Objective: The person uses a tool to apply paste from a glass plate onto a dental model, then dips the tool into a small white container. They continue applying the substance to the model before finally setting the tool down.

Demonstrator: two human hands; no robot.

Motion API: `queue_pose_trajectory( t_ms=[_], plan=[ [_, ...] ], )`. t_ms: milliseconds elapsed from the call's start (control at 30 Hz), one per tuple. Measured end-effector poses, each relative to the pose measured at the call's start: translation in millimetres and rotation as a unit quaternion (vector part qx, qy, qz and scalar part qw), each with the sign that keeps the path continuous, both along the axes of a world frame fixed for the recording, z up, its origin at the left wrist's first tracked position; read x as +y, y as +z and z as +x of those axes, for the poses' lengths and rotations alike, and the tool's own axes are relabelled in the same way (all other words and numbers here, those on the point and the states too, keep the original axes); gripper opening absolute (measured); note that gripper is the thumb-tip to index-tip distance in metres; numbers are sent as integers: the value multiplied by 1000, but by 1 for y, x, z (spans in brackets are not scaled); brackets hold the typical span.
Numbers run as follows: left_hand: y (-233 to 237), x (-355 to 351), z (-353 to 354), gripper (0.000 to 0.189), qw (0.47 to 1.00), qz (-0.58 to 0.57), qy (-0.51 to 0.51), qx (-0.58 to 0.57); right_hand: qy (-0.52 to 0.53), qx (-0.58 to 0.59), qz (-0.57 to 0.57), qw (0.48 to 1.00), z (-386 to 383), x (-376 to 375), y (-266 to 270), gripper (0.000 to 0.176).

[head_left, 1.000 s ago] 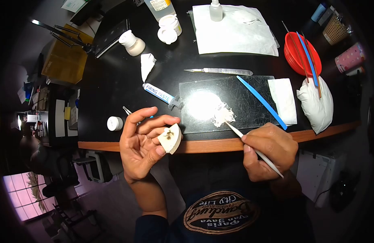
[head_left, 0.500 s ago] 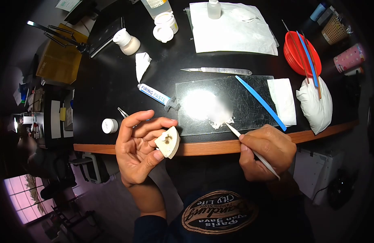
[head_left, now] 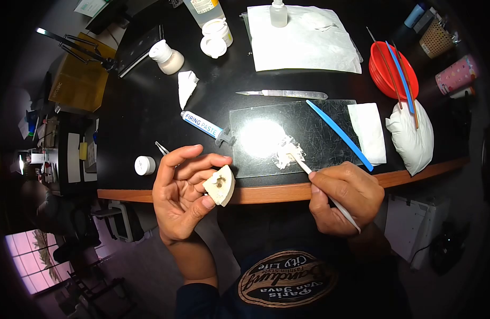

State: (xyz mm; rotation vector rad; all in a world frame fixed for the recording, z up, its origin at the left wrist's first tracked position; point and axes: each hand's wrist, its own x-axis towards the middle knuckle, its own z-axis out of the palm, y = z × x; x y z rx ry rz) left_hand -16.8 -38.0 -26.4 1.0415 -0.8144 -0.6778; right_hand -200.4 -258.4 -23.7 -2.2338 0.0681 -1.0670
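My left hand pinches a cream-coloured, wedge-shaped plaster dental model piece between thumb and fingers; a dark, hollowed spot shows on its face. My right hand grips a slim white spatula like a pen. Its tip rests in a smeared heap of white paste on a scratched glass slab. A blue spatula lies across the slab's right part. Touching the slab's left edge is a syringe labelled "Firing Paste".
Behind the slab lies a scalpel. A red bowl with thin tools, a white bag and a folded tissue stand right. At left are a small white jar, tweezers and a powder bottle. The wooden table edge runs in front.
The white spatula's tip has moved slightly left and up, deeper into the paste, with my right hand following. My left hand and the model piece have barely moved.
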Motion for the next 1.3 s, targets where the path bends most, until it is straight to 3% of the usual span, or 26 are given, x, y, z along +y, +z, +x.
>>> queue_pose_trajectory(
  t_ms=[767, 867, 967, 1133, 1300],
  plan=[
    [1, -1, -1, 68, 1000, 5, 6, 16, 5, -29, -13, 999, 1, 0, -2, 21],
    [2, -1, -2, 67, 1000, 10, 9, 17, 15, -26, 32, 999, 3, 3, 5, 18],
    [1, 0, 0, 66, 1000, 10, 3, 11, 54, -66, 98, 992, 9, 13, 13, 18],
    [7, 0, -3, 62, 1000, 13, -3, 10, 103, -163, 111, 975, 33, 36, 6, 18],
    [5, 0, -2, 60, 1000, 8, -9, 4, 100, -173, 93, 975, 42, 43, 3, 20]
  ],
)
